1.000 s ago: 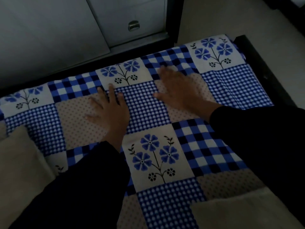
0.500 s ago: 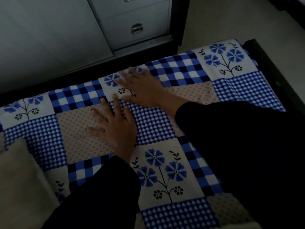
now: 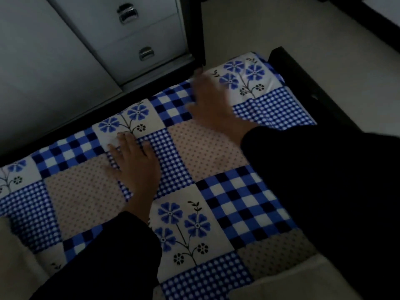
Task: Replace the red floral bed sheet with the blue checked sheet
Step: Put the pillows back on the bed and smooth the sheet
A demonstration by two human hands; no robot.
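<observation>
The blue checked sheet [image 3: 207, 148], a patchwork of blue checks, blue flowers and dotted beige squares, lies spread flat over the bed. My left hand [image 3: 134, 163] presses on it palm down, fingers spread, near a flower square. My right hand [image 3: 213, 107] lies flat on the sheet further back, close to the far edge, and is blurred by motion. Dark sleeves cover both arms. No red floral sheet is in view.
A grey drawer cabinet [image 3: 138, 40] with metal handles stands just beyond the bed's far edge. The dark bed frame [image 3: 303, 83] runs along the right side, with pale floor past it. Pale cushions [image 3: 19, 267] lie at the lower left and at the lower right corner [image 3: 292, 284].
My right hand swept left across the sheet and then back right toward the far corner. My left hand stayed pressed on the sheet, shifting slightly toward the far edge.
</observation>
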